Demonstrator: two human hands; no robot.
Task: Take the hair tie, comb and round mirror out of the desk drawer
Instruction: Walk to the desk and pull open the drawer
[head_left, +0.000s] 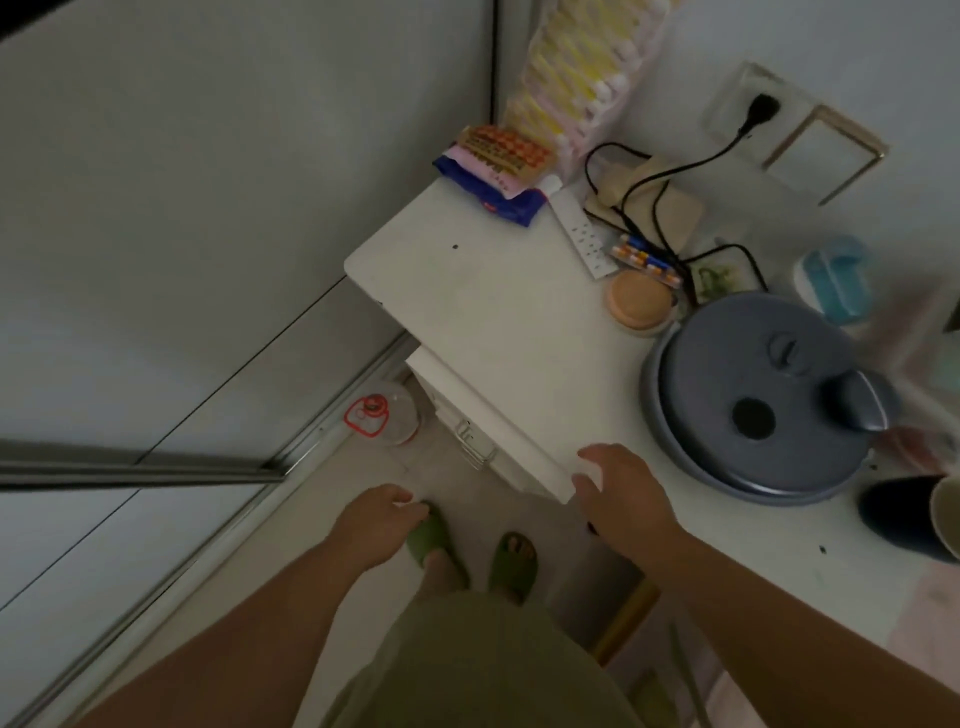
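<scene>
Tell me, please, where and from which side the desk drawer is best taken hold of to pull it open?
Probably by the drawer front's top edge, near its right corner, coming from the front. That edge stands slightly proud of the desktop, and the right hand already has its fingers curled at that corner. The metal fitting lower on the front may be a latch or handle; I cannot tell. The left hand hangs free.

I see a grey-blue lidded pot (748, 395) on the right, w/ a tan round lid (638, 301) just beyond it. White power strip (581, 231) lies farther back, black cables (670, 176) beside it. Snack packets (496, 166) stacked at far left corner. Clear jar w/ red clasp (384, 413) on the floor, left.
</scene>
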